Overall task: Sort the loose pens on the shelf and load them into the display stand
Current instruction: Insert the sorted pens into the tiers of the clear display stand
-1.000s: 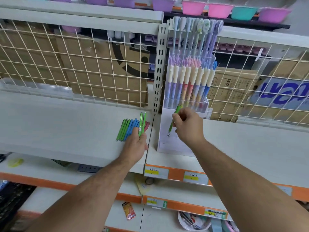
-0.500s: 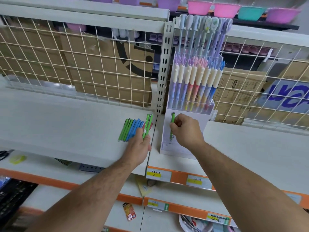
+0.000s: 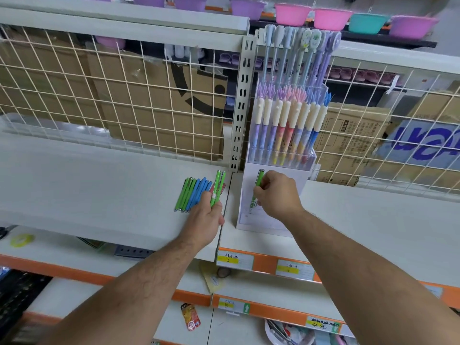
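Stand, upper tiers holding pastel pens; right hand pinches green pen at its front; left hand grips two green pens.

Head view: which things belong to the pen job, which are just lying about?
Job: loose pens, display stand, green pen in right hand, two green pens in left hand.
Lying about: bowls, cardboard boxes, price tags, yellow roll, packet.
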The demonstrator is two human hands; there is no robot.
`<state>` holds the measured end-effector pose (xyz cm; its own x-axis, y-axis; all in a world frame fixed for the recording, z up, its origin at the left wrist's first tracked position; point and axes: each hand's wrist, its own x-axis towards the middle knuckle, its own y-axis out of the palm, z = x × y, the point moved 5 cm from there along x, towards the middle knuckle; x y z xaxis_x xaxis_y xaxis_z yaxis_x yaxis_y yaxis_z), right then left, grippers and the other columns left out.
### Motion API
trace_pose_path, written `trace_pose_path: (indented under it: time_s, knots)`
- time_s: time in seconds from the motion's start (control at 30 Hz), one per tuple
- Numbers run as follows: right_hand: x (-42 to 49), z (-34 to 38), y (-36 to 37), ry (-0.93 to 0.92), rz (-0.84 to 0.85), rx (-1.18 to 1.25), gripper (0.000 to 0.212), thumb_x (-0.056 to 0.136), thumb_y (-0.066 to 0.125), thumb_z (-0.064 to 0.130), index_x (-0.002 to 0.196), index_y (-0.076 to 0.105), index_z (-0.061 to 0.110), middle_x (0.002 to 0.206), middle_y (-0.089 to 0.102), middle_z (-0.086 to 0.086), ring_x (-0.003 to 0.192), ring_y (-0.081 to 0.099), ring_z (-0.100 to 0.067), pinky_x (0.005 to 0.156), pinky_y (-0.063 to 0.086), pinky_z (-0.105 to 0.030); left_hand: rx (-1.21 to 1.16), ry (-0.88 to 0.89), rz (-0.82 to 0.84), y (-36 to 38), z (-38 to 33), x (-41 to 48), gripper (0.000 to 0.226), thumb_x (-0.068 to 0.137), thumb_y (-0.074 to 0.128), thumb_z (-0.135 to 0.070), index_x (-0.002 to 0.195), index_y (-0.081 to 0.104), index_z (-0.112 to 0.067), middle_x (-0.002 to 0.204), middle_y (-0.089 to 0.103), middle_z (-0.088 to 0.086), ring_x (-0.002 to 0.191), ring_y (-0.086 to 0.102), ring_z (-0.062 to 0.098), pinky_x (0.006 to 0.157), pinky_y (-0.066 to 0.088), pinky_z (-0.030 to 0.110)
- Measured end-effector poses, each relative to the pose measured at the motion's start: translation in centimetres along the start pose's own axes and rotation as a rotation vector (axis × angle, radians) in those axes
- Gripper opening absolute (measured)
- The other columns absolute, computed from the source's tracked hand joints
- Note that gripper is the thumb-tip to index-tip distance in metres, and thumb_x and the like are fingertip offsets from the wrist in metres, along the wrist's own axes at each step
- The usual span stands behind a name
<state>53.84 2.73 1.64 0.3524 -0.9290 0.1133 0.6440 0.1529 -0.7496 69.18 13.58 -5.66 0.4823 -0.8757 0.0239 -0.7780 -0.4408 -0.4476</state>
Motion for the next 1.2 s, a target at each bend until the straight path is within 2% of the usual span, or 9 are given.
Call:
trace_pose_path:
  time_s: [0.13, 0.27, 0.33, 0.4, 0.47, 0.87, 1.03, 1.2]
  knots:
    - [0.02, 0.16, 0.03, -0.015, 0.005, -0.032, 0.018, 0.092, 0.064, 0.015, 0.078, 0.054, 0.020, 0.081, 0.069, -0.007, 0.079, 0.069, -0.025, 0.070, 0.059, -0.038, -0.003, 0.002, 0.000, 0.08, 0.29, 0.16, 0.008, 0.106, 0.037, -0.028, 0.098, 0.040, -0.028, 0.084, 0.069, 0.006, 0.082, 0.064, 0.019, 0.066, 0.043, 0.030]
    - [-0.21, 0.25, 0.28, -0.047, -0.001, -0.096, 0.011, 0.094, 0.060, 0.016, 0.084, 0.054, 0.016, 0.082, 0.068, -0.006, 0.076, 0.063, -0.023, 0.054, 0.046, -0.027, -0.002, 0.004, -0.001, 0.10, 0.28, 0.15, 0.010, 0.106, 0.037, -0.028, 0.096, 0.040, -0.027, 0.085, 0.069, 0.007, 0.082, 0.064, 0.019, 0.065, 0.042, 0.029]
    - [-0.01, 0.35, 0.27, -0.047, -0.004, -0.101, 0.011, 0.092, 0.061, 0.017, 0.083, 0.055, 0.015, 0.081, 0.068, -0.007, 0.076, 0.065, -0.024, 0.056, 0.051, -0.030, 0.002, 0.007, 0.000, 0.07, 0.22, 0.10, 0.011, 0.106, 0.037, -0.027, 0.096, 0.041, -0.024, 0.086, 0.068, 0.008, 0.083, 0.064, 0.019, 0.065, 0.042, 0.029]
    - [0.32, 0.38, 0.16, -0.034, 0.006, -0.073, 0.013, 0.090, 0.063, 0.016, 0.079, 0.056, 0.015, 0.079, 0.068, -0.009, 0.076, 0.069, -0.026, 0.065, 0.060, -0.040, 0.002, 0.007, 0.000, 0.06, 0.25, 0.08, 0.011, 0.106, 0.037, -0.027, 0.097, 0.041, -0.023, 0.087, 0.068, 0.008, 0.083, 0.064, 0.019, 0.064, 0.042, 0.028]
    - [0.43, 0.38, 0.00, -0.016, 0.018, -0.044, 0.017, 0.089, 0.066, 0.016, 0.076, 0.056, 0.016, 0.079, 0.069, -0.010, 0.076, 0.071, -0.027, 0.069, 0.061, -0.044, -0.001, 0.008, -0.002, 0.06, 0.29, 0.10, 0.011, 0.106, 0.037, -0.027, 0.096, 0.041, -0.023, 0.087, 0.068, 0.008, 0.083, 0.063, 0.020, 0.064, 0.041, 0.028]
    - [0.26, 0.29, -0.09, 0.049, 0.008, -0.005, 0.015, 0.090, 0.066, 0.015, 0.077, 0.058, 0.016, 0.080, 0.069, -0.010, 0.077, 0.072, -0.027, 0.067, 0.062, -0.043, -0.006, -0.002, 0.014, 0.16, 0.72, 0.45, 0.013, 0.106, 0.038, -0.031, 0.096, 0.042, -0.023, 0.086, 0.068, 0.007, 0.084, 0.065, 0.022, 0.072, 0.053, 0.035]
    - [0.20, 0.45, -0.19, 0.060, 0.002, -0.022, 0.013, 0.089, 0.064, 0.013, 0.077, 0.061, 0.011, 0.076, 0.069, -0.011, 0.075, 0.072, -0.027, 0.067, 0.061, -0.044, -0.001, -0.001, 0.032, 0.05, 0.51, 0.23, 0.011, 0.105, 0.039, -0.030, 0.099, 0.043, -0.021, 0.085, 0.068, 0.008, 0.080, 0.066, 0.025, 0.068, 0.055, 0.040]
    - [-0.08, 0.67, -0.15, 0.075, -0.013, -0.027, 0.012, 0.090, 0.063, 0.013, 0.078, 0.060, 0.009, 0.077, 0.069, -0.012, 0.076, 0.072, -0.029, 0.060, 0.061, -0.043, -0.001, 0.000, 0.052, -0.02, 0.34, 0.19, 0.011, 0.105, 0.038, -0.031, 0.100, 0.042, -0.022, 0.087, 0.067, 0.008, 0.072, 0.061, 0.017, 0.055, 0.043, 0.028]
